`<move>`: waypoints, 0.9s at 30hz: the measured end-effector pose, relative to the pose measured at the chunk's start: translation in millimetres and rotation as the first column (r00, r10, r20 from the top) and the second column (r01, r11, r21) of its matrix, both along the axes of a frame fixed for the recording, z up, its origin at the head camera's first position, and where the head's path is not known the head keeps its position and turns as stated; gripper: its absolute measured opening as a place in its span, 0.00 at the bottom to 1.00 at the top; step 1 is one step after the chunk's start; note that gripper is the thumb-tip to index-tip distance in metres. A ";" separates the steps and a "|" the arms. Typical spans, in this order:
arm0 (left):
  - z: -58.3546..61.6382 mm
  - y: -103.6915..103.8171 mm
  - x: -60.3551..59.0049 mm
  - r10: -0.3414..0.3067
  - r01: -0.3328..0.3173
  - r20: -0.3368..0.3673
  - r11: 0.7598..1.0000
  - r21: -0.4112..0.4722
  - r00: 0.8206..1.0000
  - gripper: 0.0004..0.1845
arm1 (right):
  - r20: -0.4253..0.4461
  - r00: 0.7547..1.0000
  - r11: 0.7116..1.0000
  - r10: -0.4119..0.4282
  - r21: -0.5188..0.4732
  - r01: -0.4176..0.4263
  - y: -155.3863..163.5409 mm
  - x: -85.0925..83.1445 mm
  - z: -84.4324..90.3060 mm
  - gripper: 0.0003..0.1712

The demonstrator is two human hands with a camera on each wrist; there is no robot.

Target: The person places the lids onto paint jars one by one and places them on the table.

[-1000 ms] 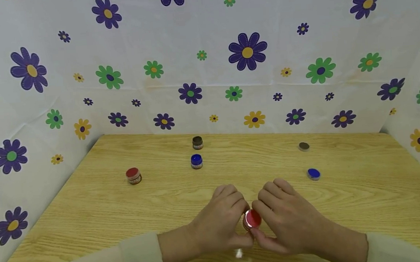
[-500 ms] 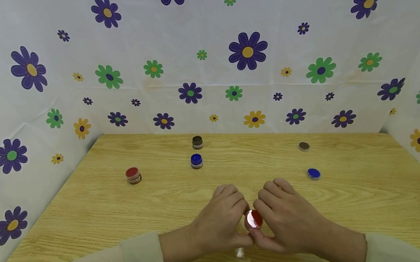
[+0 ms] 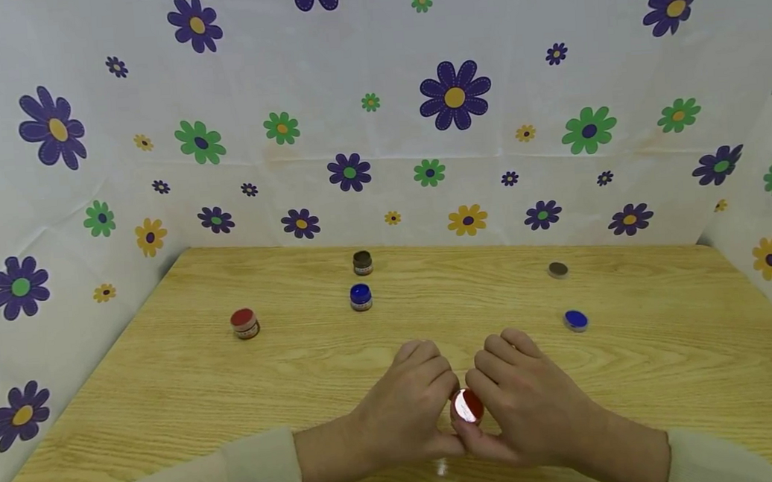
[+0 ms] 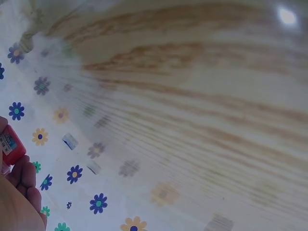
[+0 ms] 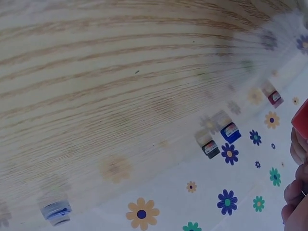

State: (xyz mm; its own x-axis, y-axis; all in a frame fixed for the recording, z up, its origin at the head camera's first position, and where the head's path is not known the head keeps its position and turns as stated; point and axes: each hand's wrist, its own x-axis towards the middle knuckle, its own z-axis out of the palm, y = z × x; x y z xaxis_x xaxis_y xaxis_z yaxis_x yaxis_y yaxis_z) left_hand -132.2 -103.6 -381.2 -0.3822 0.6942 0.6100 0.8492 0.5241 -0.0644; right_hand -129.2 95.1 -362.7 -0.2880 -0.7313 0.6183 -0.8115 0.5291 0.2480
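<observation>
Both hands meet at the front of the table around a small paint jar (image 3: 467,405) with a red top that catches a bright glare. My left hand (image 3: 405,411) grips it from the left, fingers curled and thumb near its front. From the right, my right hand (image 3: 528,406) pinches it at the top, with the thumb on the near edge and the index finger curled behind. The labelled side of the red paint jar (image 4: 13,146) shows in the left wrist view. Part of the same red paint jar (image 5: 301,120) appears at the right edge of the right wrist view.
On the wooden table (image 3: 301,374) stand a lidded dark red jar (image 3: 245,323), an uncovered blue jar (image 3: 361,297) and an uncovered dark brown jar (image 3: 363,263). A brown lid (image 3: 558,269) and a blue lid (image 3: 576,320) lie to the right. Flowered cloth (image 3: 392,132) encloses the back and sides.
The red-topped jar has shifted slightly to the right between the hands, and the glare on its top has changed shape. Both hands keep their grip almost in place.
</observation>
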 end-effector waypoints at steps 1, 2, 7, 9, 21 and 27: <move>0.2 0.0 0.0 0.001 -0.001 -0.004 1.000 -0.003 1.000 0.21 | -0.001 1.000 1.000 -0.004 0.005 0.004 -0.1 0.1 0.2 0.26; 0.3 -0.1 0.0 0.003 -0.004 -0.011 1.000 -0.009 1.000 0.22 | -0.002 1.000 1.000 -0.007 0.009 0.007 0.0 0.1 0.5 0.28; 1.3 -2.5 -0.7 0.017 -0.017 0.008 0.999 -0.046 1.000 0.21 | 0.002 0.999 0.998 -0.045 0.039 0.045 3.0 0.6 3.5 0.33; 1.3 -3.7 -1.3 0.025 -0.023 0.029 0.998 -0.053 0.999 0.20 | 0.007 0.999 0.998 -0.044 0.043 0.043 4.5 0.6 4.3 0.33; -0.9 -4.6 -2.4 0.013 -0.012 0.055 1.000 -0.015 0.998 0.18 | 0.002 1.000 0.998 0.008 0.057 -0.008 3.1 0.8 0.4 0.24; -1.3 -4.6 -2.0 0.014 -0.014 0.037 1.000 -0.010 0.999 0.20 | 0.001 1.000 0.998 0.007 0.056 -0.007 2.5 0.5 0.4 0.24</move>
State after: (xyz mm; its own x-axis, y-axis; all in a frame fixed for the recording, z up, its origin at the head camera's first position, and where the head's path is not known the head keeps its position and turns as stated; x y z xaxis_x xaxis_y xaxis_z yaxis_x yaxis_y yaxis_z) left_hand -134.2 -108.2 -382.5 -0.4141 0.6947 0.5881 0.8438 0.5353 -0.0383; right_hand -128.7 97.6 -362.4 -0.2836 -0.7664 0.5763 -0.8152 0.5092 0.2760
